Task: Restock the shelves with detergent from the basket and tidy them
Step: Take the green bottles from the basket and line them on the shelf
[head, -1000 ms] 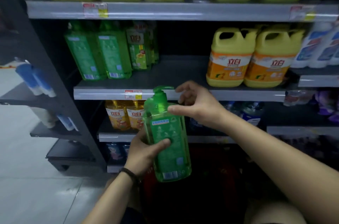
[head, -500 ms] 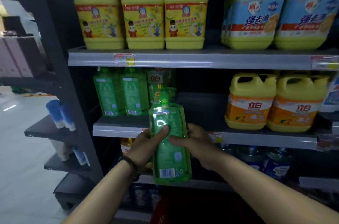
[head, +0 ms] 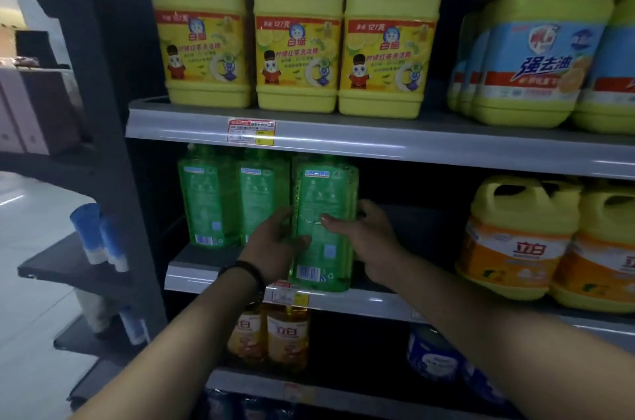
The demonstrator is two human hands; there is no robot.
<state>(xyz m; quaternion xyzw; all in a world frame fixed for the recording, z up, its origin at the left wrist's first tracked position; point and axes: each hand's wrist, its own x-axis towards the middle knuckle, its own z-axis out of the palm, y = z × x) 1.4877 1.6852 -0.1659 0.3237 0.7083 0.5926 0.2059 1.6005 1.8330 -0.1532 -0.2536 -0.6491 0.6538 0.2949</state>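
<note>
1. While both hands grip the green bottle (head: 323, 223), the step in hand looks like shelving. It stands upright at the near edge of the middle shelf (head: 378, 303), just right of two like bottles (head: 206, 203).
2. The left hand (head: 275, 244) wraps the bottle's left side, its thumb across the lower front. The right hand (head: 372, 241) holds the right side, thumb on the label and fingers behind. Both curl round the bottle, and neither is spread.
3. I cannot tell whether the base rests on the shelf or hangs just above its lip. The base overlaps the price tag (head: 290, 296) at the near edge.
4. The pump top is hidden behind the upper shelf (head: 412, 144), so headroom looks tight.
5. The next move, as I judge it, is a push to the far side until the bottle sits level with its neighbours and close against the right one. It should stay low so the pump clears the shelf above.
6. Bare shelf lies to the right, between this bottle and the yellow jugs (head: 515, 241), with room for more stock. The barcode side faces out here, as on the neighbours, so tidying may call for turning them. No basket is in view.
</note>
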